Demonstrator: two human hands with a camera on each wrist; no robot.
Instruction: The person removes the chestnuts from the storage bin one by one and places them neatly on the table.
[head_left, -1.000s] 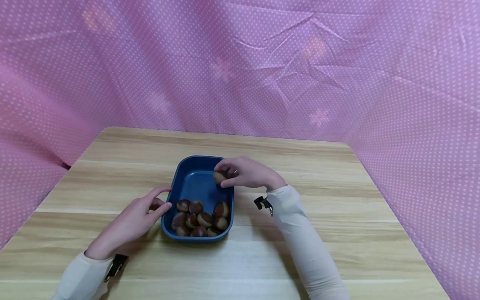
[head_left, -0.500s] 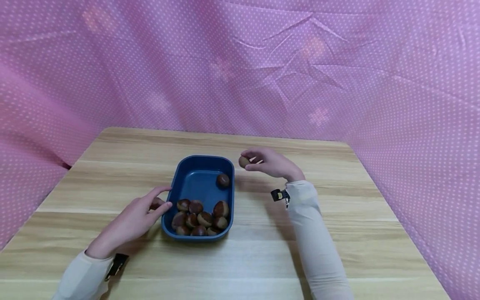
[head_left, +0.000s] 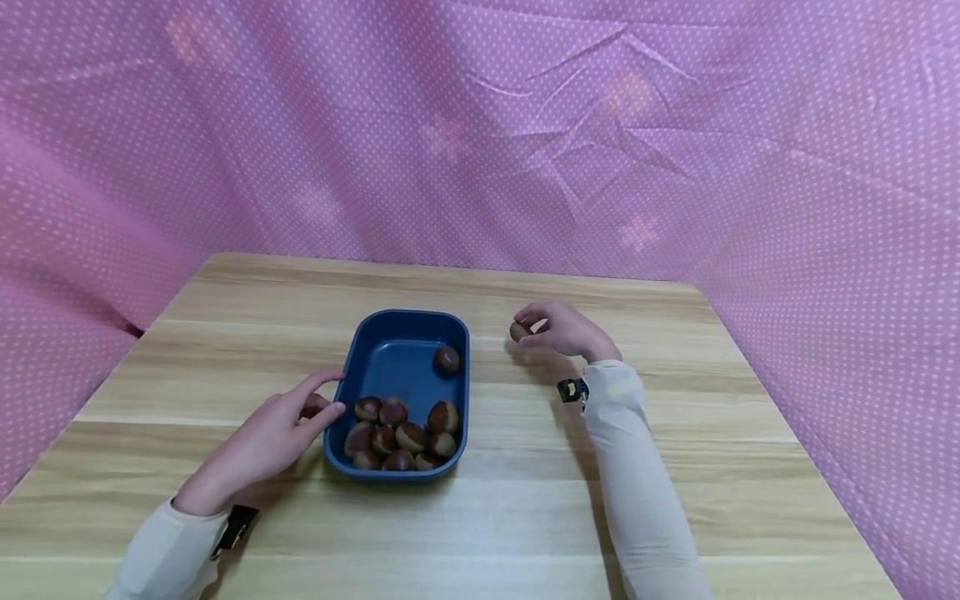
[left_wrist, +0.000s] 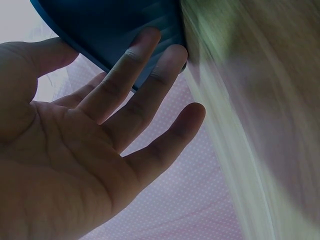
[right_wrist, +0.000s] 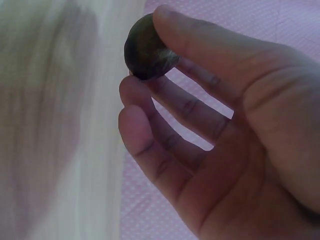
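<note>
A blue tray [head_left: 375, 354] sits mid-table with several brown chestnuts [head_left: 397, 435] heaped at its near end and a single chestnut [head_left: 447, 359] near its far right wall. My right hand [head_left: 558, 329] is over the table to the right of the tray and pinches one chestnut [head_left: 519, 331] between thumb and fingers; the right wrist view shows that chestnut [right_wrist: 147, 47] at my fingertips [right_wrist: 167, 20]. My left hand [head_left: 273, 433] lies flat with straight fingers against the tray's left wall [left_wrist: 115, 30].
The wooden table [head_left: 675, 467] runs wide to the right and front of the tray. Pink dotted cloth [head_left: 480, 125] hangs behind and along both sides, close to the table's edges.
My right hand carried a chestnut out of the tray and rightward over the table, then lowered. One chestnut now lies alone at the tray's far end. The left hand stayed put.
</note>
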